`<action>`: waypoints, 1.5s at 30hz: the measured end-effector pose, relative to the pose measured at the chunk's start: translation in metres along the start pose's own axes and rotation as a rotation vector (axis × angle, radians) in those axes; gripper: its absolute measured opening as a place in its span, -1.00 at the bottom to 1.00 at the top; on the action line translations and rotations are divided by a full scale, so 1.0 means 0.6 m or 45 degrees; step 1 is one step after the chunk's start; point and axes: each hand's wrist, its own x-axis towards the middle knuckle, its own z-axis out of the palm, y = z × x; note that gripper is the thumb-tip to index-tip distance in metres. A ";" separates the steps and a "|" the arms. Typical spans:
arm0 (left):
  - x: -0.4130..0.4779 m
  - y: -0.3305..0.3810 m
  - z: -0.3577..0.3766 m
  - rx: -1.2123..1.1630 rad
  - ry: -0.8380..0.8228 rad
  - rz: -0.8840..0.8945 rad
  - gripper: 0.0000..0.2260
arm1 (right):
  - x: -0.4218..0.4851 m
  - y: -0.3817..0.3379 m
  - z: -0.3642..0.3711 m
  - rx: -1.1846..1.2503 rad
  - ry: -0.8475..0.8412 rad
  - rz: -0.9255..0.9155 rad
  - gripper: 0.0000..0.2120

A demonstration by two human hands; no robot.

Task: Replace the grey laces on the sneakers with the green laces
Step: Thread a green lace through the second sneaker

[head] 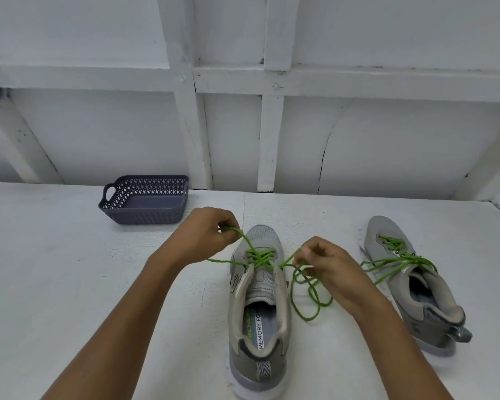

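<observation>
A grey sneaker (257, 307) stands in front of me on the white table, toe pointing away, with a green lace (259, 259) crossed through its lower eyelets. My left hand (205, 235) pinches one end of that lace, up and left of the toe. My right hand (324, 264) grips the other end just right of the shoe, and slack lace loops (309, 298) lie on the table below it. A second grey sneaker (416, 287) stands to the right, laced in green with its ends loose.
A dark grey plastic basket (145, 202) sits at the back left of the table, with nothing visible inside. A white panelled wall (243, 125) runs behind the table. No grey laces are in view.
</observation>
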 end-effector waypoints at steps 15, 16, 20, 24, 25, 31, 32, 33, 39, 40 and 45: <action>-0.011 -0.019 0.023 0.181 -0.429 0.013 -0.88 | -0.010 0.000 0.000 -0.581 -0.144 0.104 -0.88; -0.012 -0.020 0.026 0.164 -0.430 0.003 -0.89 | -0.008 -0.001 -0.001 -0.493 -0.088 0.095 -0.87; -0.014 -0.027 0.036 0.040 -0.424 -0.059 -0.90 | -0.005 -0.017 -0.005 0.312 0.054 0.092 -0.89; -0.014 -0.032 0.043 -0.116 -0.402 -0.103 -0.95 | -0.004 -0.021 -0.010 0.613 0.180 0.135 -0.76; -0.015 -0.032 0.044 -0.171 -0.401 -0.105 -0.94 | -0.003 -0.017 -0.012 0.517 0.214 0.139 -0.74; -0.017 -0.028 0.043 -0.351 -0.388 -0.066 -0.79 | -0.016 0.005 -0.014 -0.567 -0.143 0.121 -0.85; -0.016 -0.027 0.043 -0.360 -0.395 -0.056 -0.77 | -0.018 0.006 -0.011 -0.587 -0.176 0.116 -0.86; -0.016 -0.027 0.043 -0.373 -0.396 -0.044 -0.76 | -0.018 0.006 -0.008 -0.553 -0.163 0.098 -0.87; -0.019 -0.027 0.051 -0.408 -0.406 0.003 -0.75 | -0.002 -0.005 -0.018 0.328 0.119 0.118 -0.86; -0.019 -0.028 0.053 -0.404 -0.416 0.002 -0.75 | -0.002 -0.004 -0.019 0.422 0.133 0.114 -0.88; -0.020 -0.033 0.056 -0.382 -0.409 -0.013 -0.76 | -0.003 0.006 -0.012 0.565 0.122 0.148 -0.79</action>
